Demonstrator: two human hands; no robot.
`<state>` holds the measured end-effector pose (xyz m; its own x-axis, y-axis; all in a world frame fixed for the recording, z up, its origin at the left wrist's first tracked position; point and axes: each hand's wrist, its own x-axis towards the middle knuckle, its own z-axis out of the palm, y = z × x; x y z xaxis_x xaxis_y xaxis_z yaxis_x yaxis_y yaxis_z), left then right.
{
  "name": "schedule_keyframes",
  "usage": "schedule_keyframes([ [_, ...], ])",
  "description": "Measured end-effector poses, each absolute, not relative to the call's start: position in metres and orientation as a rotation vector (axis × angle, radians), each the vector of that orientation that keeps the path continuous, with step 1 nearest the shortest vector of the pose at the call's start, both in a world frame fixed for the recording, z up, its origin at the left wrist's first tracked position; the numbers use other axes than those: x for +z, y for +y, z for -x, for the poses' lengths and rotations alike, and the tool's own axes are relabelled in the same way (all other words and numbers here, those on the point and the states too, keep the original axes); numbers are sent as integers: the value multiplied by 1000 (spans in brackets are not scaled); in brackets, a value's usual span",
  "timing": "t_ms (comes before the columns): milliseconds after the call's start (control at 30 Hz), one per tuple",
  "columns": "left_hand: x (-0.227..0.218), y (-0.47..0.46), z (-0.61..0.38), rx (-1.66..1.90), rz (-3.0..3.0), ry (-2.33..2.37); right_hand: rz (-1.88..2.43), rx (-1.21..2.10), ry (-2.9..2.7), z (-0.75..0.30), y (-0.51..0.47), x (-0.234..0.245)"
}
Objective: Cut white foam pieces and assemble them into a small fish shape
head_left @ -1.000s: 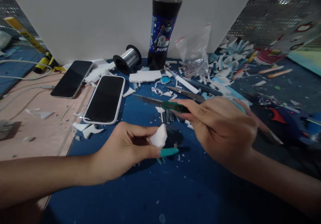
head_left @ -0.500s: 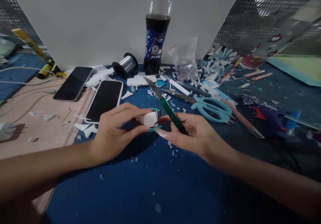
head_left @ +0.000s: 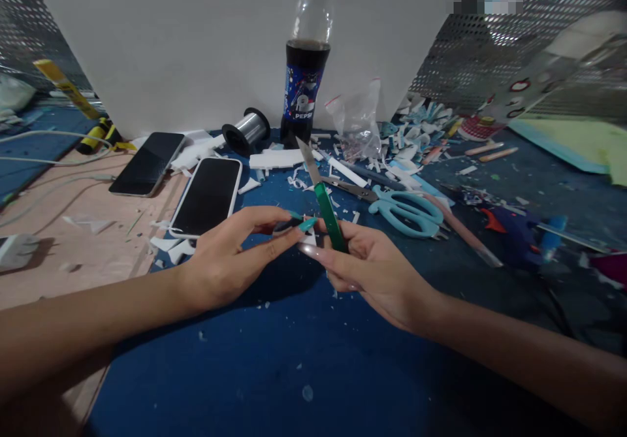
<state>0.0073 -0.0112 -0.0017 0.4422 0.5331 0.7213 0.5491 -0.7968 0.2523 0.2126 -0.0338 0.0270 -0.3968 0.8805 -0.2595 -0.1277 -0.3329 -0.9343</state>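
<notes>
My left hand (head_left: 228,257) pinches a small white and dark piece (head_left: 309,237) between thumb and fingers. Much of that piece is hidden by the fingertips. In my right hand (head_left: 385,270) is a craft knife with a green handle (head_left: 328,215), its blade pointing up and away from me. The right thumb and a fingertip also meet the small piece, so both hands touch it. Just beyond my right hand lie light blue scissors (head_left: 409,212), their blades toward the knife. A white-framed phone (head_left: 208,196) lies beyond my left hand.
At the back stand a Pepsi bottle (head_left: 304,91), a wire spool (head_left: 246,131) and a clear plastic bag (head_left: 356,120). White and blue scraps (head_left: 421,127) are heaped right of them. A dark phone (head_left: 147,164) lies left, a glue gun (head_left: 519,234) right.
The small piece has been turned in my fingers and shows less white. The left thumb has moved up over it. The knife has swung more upright, and my right hand has shifted slightly left.
</notes>
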Motion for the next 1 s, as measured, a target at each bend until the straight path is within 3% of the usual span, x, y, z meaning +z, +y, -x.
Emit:
schedule_keyframes([
  [233, 4, -8, -6, -1254, 2625, -788, 1015, 1812, -1222, -217, -31, 24],
  [1000, 1, -2, -11, -1139, 2845, -809, 1008, 2033, -1254, -219, -26, 29],
])
